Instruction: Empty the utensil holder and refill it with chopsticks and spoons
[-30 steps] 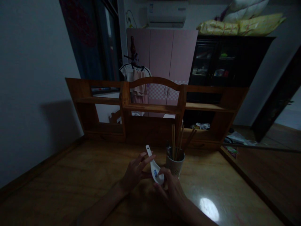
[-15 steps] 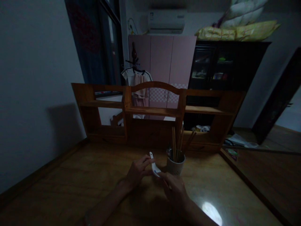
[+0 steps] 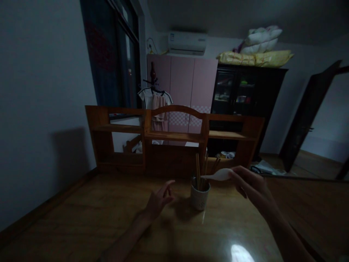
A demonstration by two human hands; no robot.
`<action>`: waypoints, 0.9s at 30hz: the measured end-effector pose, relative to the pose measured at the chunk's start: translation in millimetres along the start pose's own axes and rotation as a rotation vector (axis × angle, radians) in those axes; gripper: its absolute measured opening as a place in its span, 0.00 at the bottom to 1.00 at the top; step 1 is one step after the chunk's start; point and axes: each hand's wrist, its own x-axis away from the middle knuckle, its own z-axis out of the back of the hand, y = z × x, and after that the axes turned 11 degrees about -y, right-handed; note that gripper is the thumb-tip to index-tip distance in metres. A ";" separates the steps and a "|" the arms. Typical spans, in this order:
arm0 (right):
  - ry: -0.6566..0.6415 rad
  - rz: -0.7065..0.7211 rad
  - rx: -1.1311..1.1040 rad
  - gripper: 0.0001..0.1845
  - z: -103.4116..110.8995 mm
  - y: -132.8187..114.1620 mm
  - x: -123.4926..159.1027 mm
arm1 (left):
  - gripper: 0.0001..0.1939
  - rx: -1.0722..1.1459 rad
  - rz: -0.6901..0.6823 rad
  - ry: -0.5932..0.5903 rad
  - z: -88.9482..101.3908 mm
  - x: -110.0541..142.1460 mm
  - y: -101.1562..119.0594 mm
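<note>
A white soup spoon [image 3: 221, 175] is pinched by its bowl end in my right hand [image 3: 252, 187]. Its handle points left and passes across the top of a white cup [image 3: 200, 199], close to the chopsticks [image 3: 198, 171] that stand in it. Whether the spoon touches the chopsticks or the cup, I cannot tell. To the left of the cup, my left hand [image 3: 159, 200] hovers over the table with nothing in it, its thumb and fingers apart.
The wooden table top [image 3: 109, 203] carries a low wooden shelf unit [image 3: 174, 136] along its far edge, behind the cup. A wall [image 3: 49, 109] bounds the left side. Bright glare [image 3: 241, 253] lies on the table near the front right.
My left hand has let go of the spoon. My right hand has carried it up and to the right, turning its handle toward the cup. The view has shifted slightly.
</note>
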 end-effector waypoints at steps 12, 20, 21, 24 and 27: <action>-0.317 -0.063 0.159 0.24 -18.8 74.7 -49.5 | 0.32 -0.043 0.004 -0.021 0.1 1.1 7.8; -0.415 -0.080 0.217 0.22 -35.9 95.5 -49.1 | 0.33 -0.046 0.021 -0.035 -0.9 -0.5 7.6; -0.422 -0.066 0.239 0.21 -37.9 95.4 -49.3 | 0.33 -0.045 0.025 -0.039 -0.9 -0.7 7.2; -0.423 -0.019 0.305 0.17 -41.2 94.5 -49.9 | 0.33 -0.042 0.026 -0.041 -0.3 -0.8 7.5; -0.458 -0.021 0.360 0.17 -40.4 95.2 -50.0 | 0.32 -0.037 0.024 -0.044 0.2 -0.1 10.0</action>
